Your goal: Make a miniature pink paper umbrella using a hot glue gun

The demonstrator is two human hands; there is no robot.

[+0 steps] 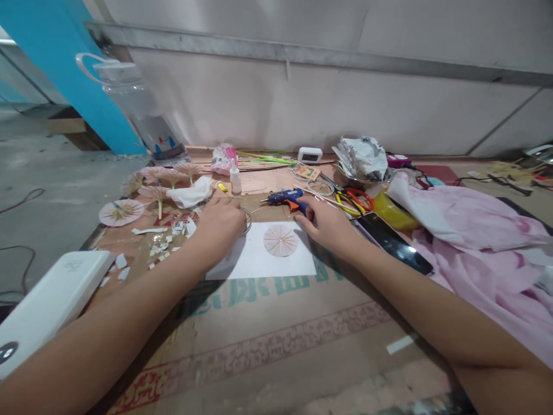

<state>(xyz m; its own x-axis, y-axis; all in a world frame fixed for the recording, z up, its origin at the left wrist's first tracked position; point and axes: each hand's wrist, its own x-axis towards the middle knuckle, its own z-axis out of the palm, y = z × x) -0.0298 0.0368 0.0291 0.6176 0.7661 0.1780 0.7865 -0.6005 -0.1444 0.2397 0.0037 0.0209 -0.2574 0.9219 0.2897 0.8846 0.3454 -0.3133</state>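
Note:
In the head view, my right hand (324,223) is closed round the handle of a blue hot glue gun (283,197) with an orange trigger, its nozzle pointing left. My left hand (222,221) rests at the left edge of a white sheet of paper (254,265), its fingers bent downward. A thin round ring (247,219) shows by its thumb side; whatever those fingers grip is hidden. Between the hands, a pale paper disc (280,240) with sticks radiating from its centre lies flat on the sheet.
Small paper umbrellas (121,212), paper scraps (164,245) and a white power bank (56,305) lie left. Behind stand a glue bottle (235,178) and a water bottle (149,115). Pliers (359,199), a phone (394,242) and pink cloth (470,253) are right.

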